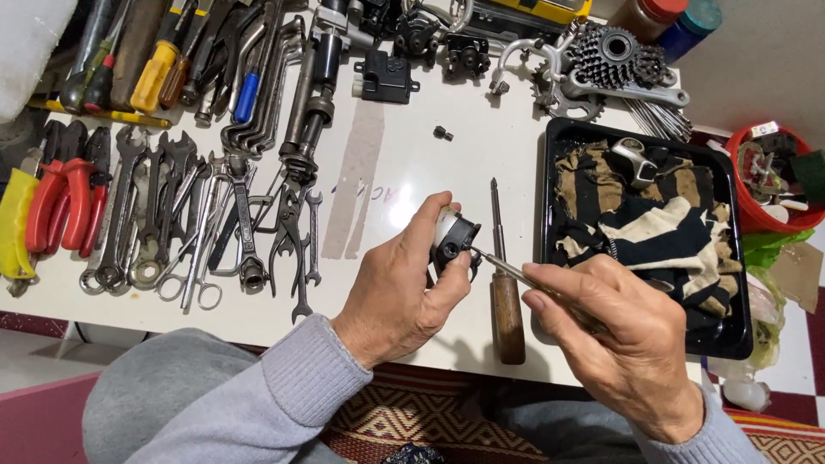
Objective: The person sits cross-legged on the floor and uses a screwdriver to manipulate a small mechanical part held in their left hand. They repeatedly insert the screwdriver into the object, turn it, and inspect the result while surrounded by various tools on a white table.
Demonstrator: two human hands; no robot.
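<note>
A person seated at a white worktable (pixel 412 172) worked a thin tool into a small part.

At centre frame, the left hand (pixel 400 288) clenched a small black and silver metal part (pixel 453 241), held just above the table. The right hand (pixel 627 344), lower right, gripped a slim metal pick (pixel 507 269), its tip touching the part. A wooden-handled screwdriver (pixel 505 292) lay just beneath. Spanners and pliers (pixel 198 215) lay at the left; a black tray of striped rags (pixel 730 258) sat at the right.
</note>
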